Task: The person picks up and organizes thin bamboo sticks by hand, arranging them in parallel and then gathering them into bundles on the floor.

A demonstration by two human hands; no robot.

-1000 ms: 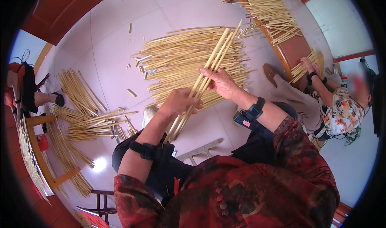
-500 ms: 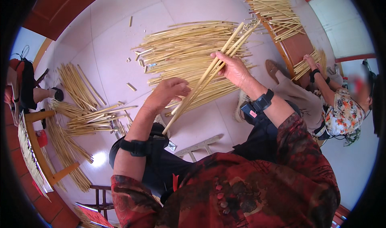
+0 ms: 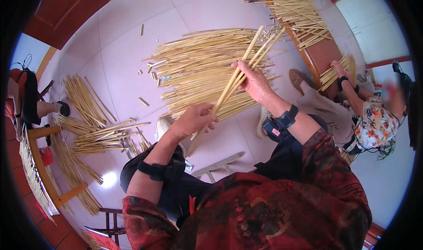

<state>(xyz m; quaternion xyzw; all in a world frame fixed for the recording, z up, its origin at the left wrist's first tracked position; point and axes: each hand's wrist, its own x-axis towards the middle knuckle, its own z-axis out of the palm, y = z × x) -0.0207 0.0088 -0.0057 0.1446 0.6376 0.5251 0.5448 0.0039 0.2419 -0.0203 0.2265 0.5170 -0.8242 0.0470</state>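
Note:
My right hand [image 3: 255, 83] is closed around a few long, straight, pale yellow sticks [image 3: 240, 69], whose upper ends fan out a little. They slant from upper right to lower left, above a wide layer of similar sticks [image 3: 194, 80] on the floor. My left hand [image 3: 194, 121] is at the lower part of the held sticks, its fingers curled about them. Behind those fingers part of the sticks is hidden, and their lower ends come out below the hand.
More stick bundles [image 3: 86, 102] lie on the floor at left, beside a wooden rack [image 3: 44, 162]. At right, another person [image 3: 374, 122] handles sticks on a brown bench [image 3: 315, 58]. Short cut pieces [image 3: 143, 102] are scattered about. A low wooden frame [image 3: 218, 166] stands between my legs.
My left hand has moved right and slightly down, from beside the sticks onto their lower part. The right hand still holds them, and their upper ends have spread apart more.

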